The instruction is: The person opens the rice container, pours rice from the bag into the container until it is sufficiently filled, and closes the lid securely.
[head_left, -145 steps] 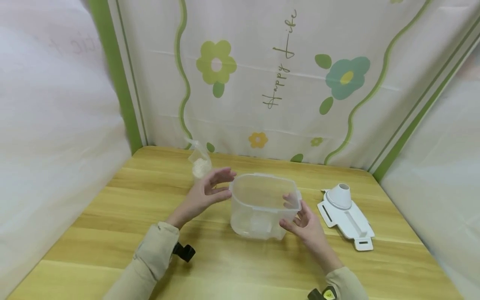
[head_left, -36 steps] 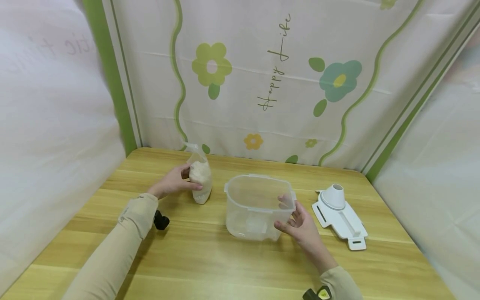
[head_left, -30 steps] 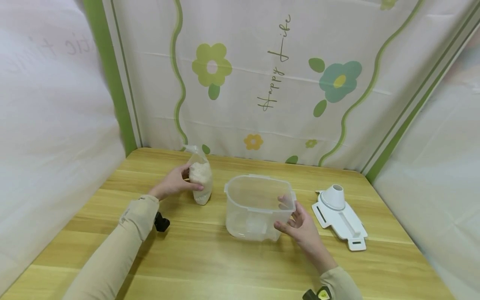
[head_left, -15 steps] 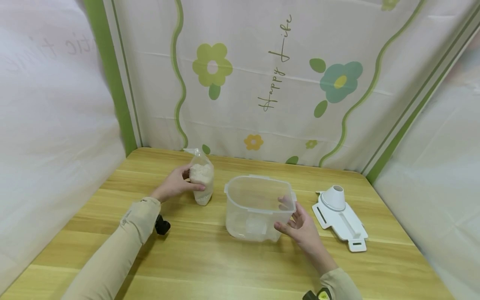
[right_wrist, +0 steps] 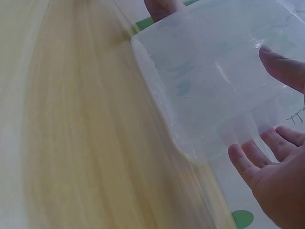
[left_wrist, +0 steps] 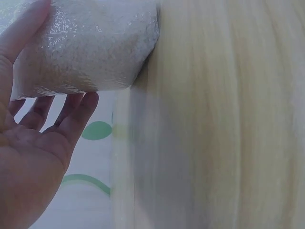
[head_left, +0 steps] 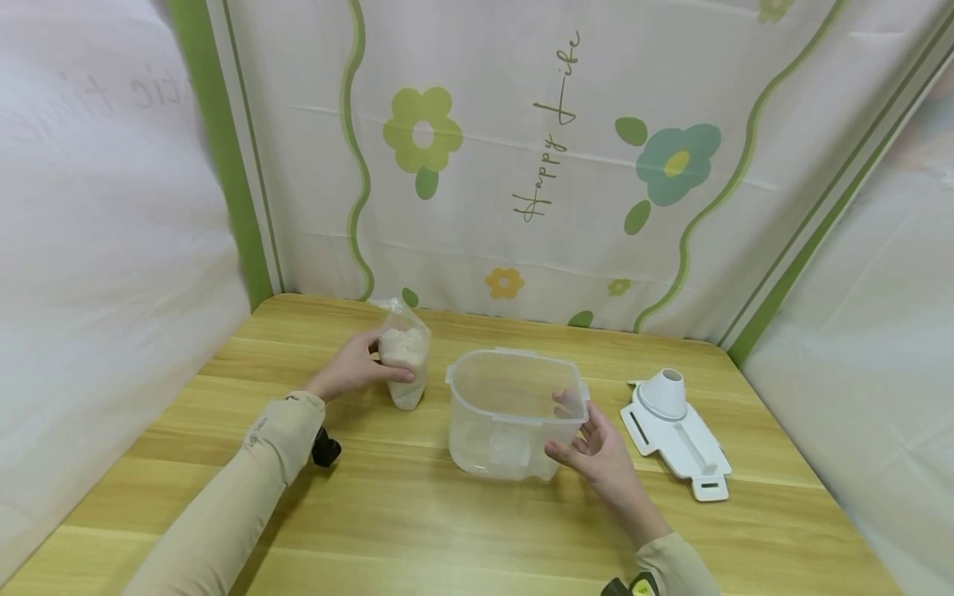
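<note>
My left hand (head_left: 356, 364) holds a clear plastic bag of rice (head_left: 406, 356), thumb on the near side and fingers round the far left side. The bag stands upright at the table's back left, its loose top sticking up; the rice (left_wrist: 90, 45) fills its lower part in the left wrist view. To the right of the bag sits a clear plastic container (head_left: 492, 447), its top uncovered. My right hand (head_left: 607, 459) grips its right end, with the thumb in front and the fingers behind the wall. In the right wrist view, the fingertips (right_wrist: 236, 152) lie against the container wall (right_wrist: 190, 81).
A white plastic lid with a cone spout (head_left: 674, 414) lies on the wooden table (head_left: 447, 538), right of the container. Printed fabric (head_left: 477, 207) hangs along the table's back edge, with pale sheets at both sides. Each wrist wears a small black camera (head_left: 325, 449).
My left hand has left the container's left rim and taken hold of the bag of rice. Over the last second, hand and bag have shifted slightly right. My right hand stays on the container.
</note>
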A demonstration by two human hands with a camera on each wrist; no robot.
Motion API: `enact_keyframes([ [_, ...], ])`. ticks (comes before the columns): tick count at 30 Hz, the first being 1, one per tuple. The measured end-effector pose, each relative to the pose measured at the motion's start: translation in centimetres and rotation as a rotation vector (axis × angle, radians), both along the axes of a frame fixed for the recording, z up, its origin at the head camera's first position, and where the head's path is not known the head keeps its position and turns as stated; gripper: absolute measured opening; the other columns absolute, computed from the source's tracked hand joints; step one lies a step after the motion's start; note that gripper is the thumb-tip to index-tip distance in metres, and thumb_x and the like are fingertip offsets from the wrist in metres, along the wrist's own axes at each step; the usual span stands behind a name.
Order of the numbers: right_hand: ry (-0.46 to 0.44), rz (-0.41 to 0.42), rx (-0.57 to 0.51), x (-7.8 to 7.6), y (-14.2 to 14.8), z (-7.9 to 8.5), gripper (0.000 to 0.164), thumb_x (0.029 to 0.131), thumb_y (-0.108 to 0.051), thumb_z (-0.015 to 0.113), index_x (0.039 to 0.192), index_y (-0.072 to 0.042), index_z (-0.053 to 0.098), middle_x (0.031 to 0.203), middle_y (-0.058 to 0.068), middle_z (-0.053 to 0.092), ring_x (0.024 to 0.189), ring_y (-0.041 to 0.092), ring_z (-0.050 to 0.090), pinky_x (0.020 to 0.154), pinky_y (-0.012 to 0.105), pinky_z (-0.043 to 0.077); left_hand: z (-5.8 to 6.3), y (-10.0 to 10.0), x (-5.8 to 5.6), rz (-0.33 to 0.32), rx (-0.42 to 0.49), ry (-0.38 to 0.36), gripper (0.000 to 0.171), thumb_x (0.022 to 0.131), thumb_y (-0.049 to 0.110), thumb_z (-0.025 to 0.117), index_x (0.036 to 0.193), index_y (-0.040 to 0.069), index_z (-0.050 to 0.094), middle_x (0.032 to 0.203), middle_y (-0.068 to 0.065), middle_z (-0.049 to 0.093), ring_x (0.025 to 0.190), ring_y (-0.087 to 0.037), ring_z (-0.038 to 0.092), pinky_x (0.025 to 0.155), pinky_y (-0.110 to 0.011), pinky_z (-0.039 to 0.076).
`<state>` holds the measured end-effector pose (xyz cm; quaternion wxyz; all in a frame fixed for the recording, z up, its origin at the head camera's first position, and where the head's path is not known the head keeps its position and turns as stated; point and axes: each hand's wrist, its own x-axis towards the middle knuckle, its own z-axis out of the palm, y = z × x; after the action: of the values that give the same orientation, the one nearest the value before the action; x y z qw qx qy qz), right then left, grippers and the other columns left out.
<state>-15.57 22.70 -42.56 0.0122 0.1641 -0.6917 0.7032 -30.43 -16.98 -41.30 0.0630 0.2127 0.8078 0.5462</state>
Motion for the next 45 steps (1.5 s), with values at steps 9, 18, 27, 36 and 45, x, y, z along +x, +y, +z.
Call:
enact_keyframes([
  [9,-0.003,-0.003,-0.011,0.07,-0.01,-0.14,0.077,0.084,0.008,0.073,0.149,0.002,0.032,0.152,0.018,0.035,0.138,0.04,0.029,0.101,0.03,0.044,-0.24,0.24,0.03,-0.016,-0.019,-0.012,0.073,0.072,0.029,0.091,0.133,0.012,0.054,0.121,-0.007,0.061,0.112,-0.026,0.055,0.094,-0.045,0.047],
  [18,0.002,-0.015,-0.007,0.07,-0.02,-0.08,0.077,0.083,0.008,0.073,0.148,0.002,0.033,0.151,0.019,0.035,0.137,0.04,0.03,0.102,0.03,0.044,-0.11,0.38,0.18,-0.007,-0.008,-0.018,0.072,0.073,0.03,0.09,0.133,0.012,0.055,0.119,-0.007,0.062,0.109,-0.026,0.057,0.094,-0.044,0.048],
  [27,-0.005,-0.011,-0.016,-0.03,-0.02,-0.04,0.076,0.083,0.008,0.074,0.148,0.001,0.035,0.151,0.021,0.034,0.136,0.045,0.029,0.1,0.031,0.046,-0.08,0.46,0.14,0.002,-0.016,-0.004,0.067,0.074,0.031,0.089,0.13,0.011,0.057,0.118,-0.006,0.063,0.109,-0.025,0.058,0.095,-0.044,0.048],
  [36,0.004,0.001,-0.016,0.03,0.08,-0.23,0.076,0.084,0.008,0.073,0.148,0.002,0.034,0.152,0.021,0.034,0.137,0.044,0.027,0.101,0.03,0.044,0.08,0.54,0.38,0.03,-0.03,-0.016,0.063,0.072,0.032,0.09,0.124,0.011,0.061,0.114,-0.006,0.065,0.104,-0.024,0.06,0.091,-0.043,0.049],
  [45,0.009,0.003,-0.004,0.0,0.12,-0.28,0.075,0.085,0.007,0.072,0.148,0.002,0.033,0.152,0.021,0.034,0.137,0.043,0.028,0.101,0.03,0.045,-0.27,0.77,0.46,0.054,0.02,0.002,0.056,0.072,0.031,0.09,0.116,0.009,0.066,0.109,-0.007,0.068,0.099,-0.025,0.064,0.086,-0.041,0.053],
])
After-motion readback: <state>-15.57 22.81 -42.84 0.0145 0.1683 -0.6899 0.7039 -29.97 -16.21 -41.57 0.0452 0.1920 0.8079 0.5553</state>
